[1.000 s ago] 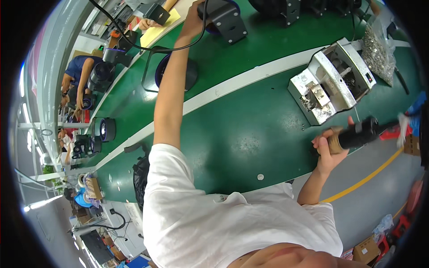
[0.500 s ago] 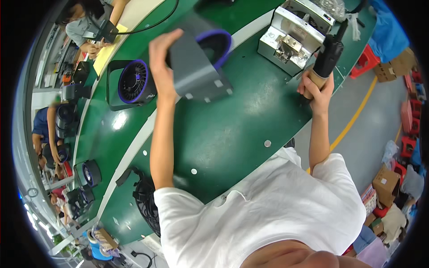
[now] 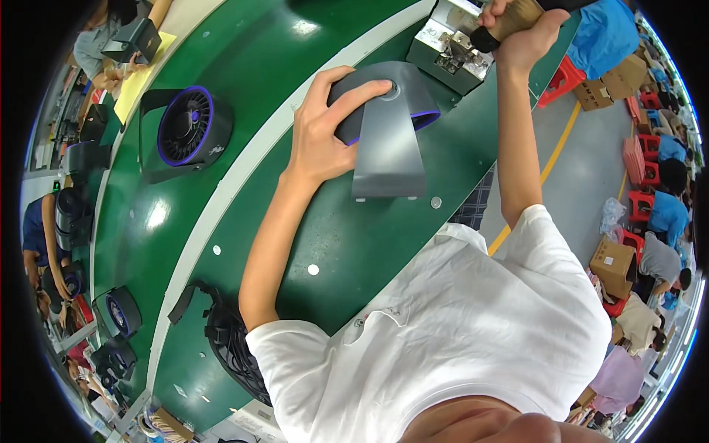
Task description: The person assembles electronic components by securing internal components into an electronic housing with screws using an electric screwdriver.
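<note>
A dark grey fan [image 3: 389, 148] with a purple ring and a flat bent stand rests on the green tabletop [image 3: 369, 244] before me. My left hand [image 3: 329, 122] grips its round housing from the left, with the index fingertip on the round pivot at the stand's side. At the upper right, my right hand [image 3: 528, 40] is wrapped round a power screwdriver [image 3: 517, 21], black with a tan sleeve, partly cut off by the frame's top edge. Its dark end is close to a green and silver metal box [image 3: 447, 55] with a small mechanism on its front.
Another purple-ringed fan [image 3: 186, 127] stands on the belt at left, with several more further down. A black bundle of cables [image 3: 233, 340] lies by my left elbow. Co-workers sit across the belt. Red stools [image 3: 561, 81] and cartons [image 3: 613, 266] stand on the floor at right.
The fan has come down and right, turning so the side of its stand faces up. My right hand has lifted the screwdriver up toward the frame's top edge. The view has shifted slightly.
</note>
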Demonstrator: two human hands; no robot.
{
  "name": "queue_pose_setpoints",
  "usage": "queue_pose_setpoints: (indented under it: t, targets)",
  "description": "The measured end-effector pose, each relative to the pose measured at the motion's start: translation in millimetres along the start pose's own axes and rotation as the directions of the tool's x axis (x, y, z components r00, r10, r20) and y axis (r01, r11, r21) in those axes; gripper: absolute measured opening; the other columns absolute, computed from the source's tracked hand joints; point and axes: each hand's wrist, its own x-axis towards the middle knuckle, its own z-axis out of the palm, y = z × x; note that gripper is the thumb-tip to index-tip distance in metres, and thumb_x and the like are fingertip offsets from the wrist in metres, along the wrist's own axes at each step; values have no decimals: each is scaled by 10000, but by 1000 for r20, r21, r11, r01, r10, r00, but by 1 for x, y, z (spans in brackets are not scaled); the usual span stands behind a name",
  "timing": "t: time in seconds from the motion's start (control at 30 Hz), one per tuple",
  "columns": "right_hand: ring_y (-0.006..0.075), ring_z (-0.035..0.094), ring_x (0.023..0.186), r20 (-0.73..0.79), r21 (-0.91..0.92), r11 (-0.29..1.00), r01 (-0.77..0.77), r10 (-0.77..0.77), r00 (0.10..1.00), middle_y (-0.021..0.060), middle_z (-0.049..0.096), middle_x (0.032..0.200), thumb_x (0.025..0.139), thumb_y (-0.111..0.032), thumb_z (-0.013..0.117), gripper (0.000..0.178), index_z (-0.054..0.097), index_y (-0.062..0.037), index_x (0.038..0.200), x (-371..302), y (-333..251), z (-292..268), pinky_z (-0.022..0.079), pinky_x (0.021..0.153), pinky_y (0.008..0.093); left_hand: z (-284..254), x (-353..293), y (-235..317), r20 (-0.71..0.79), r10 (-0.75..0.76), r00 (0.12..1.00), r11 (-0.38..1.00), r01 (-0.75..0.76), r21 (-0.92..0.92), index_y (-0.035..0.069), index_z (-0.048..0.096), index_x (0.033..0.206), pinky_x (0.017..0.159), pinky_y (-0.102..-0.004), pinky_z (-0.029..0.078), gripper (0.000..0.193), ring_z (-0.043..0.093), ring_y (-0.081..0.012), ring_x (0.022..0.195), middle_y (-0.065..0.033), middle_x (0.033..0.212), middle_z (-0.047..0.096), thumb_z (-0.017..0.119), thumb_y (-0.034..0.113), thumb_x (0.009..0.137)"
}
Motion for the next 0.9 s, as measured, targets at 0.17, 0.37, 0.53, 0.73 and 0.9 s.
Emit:
queue_pose_setpoints:
  t: [0.17,0.37,0.53,0.73,0.9]
  targets:
    - [187,538,462,67,-149,969,196,-188,980,82,551,622,1026,-714,349,713,513,-33,1156,-26,49,-1,454,456,285,-3,-10,9,-7,1,1000,1000,-1,30,212,776,1183,796,-403,577,577,675,-331,992,-144,1192,632,841,141,615]
    - [188,492,422,328,794,517,-320,79,941,77,526,620,1013,-746,291,840,398,-63,1489,-44,32,30,444,417,298,-1,-10,-2,-53,6,999,1000,-5,10,195,772,1208,834,-398,574,696,663,-321,1014,-142,1205,660,822,71,525]
    - [181,463,403,428,811,229,-539,396,812,77,495,601,1010,-760,232,895,337,-50,1545,-42,-33,54,434,393,298,4,-7,-4,-62,-15,998,1000,14,-7,196,769,1218,833,-394,574,740,658,-314,1020,-131,1217,667,794,29,498]
    - [179,462,405,367,656,553,-513,360,858,75,494,601,1013,-757,229,885,360,-37,1511,-45,-48,41,429,393,296,6,-8,-8,-56,-11,998,1000,11,-6,200,761,1233,824,-386,571,788,652,-311,1020,-115,1219,663,762,-18,476]
    - [176,462,407,333,461,782,-420,286,898,73,493,600,1015,-755,227,879,380,-26,1482,-60,-41,81,425,393,294,4,-9,-9,11,-16,1000,999,15,31,40,745,1237,922,-369,537,628,668,-297,1053,-162,1237,654,845,108,620]
